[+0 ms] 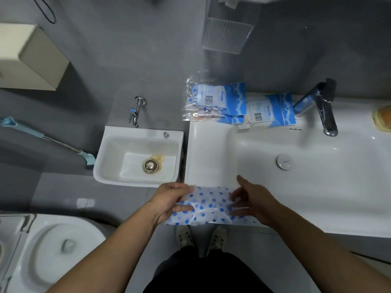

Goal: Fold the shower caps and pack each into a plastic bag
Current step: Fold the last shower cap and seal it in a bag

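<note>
A translucent shower cap (208, 207) with blue dots lies spread over the near left rim of the white washbasin (207, 149). My left hand (172, 200) grips its left edge, thumb on top and fingers under the film. My right hand (251, 199) holds its right side, with the fingers showing through the plastic. At the back of the basin counter sits a pile of plastic bags (220, 102) with blue-and-white printed cards, and more bags (273, 112) lie beside the tap.
A chrome tap (324, 108) stands at the basin's back right, a yellowish sponge (382, 118) beyond it. A small low sink (138, 157) with its own tap is to the left, a toilet (53, 248) at the lower left, and a blue-handled brush (42, 136) against the wall.
</note>
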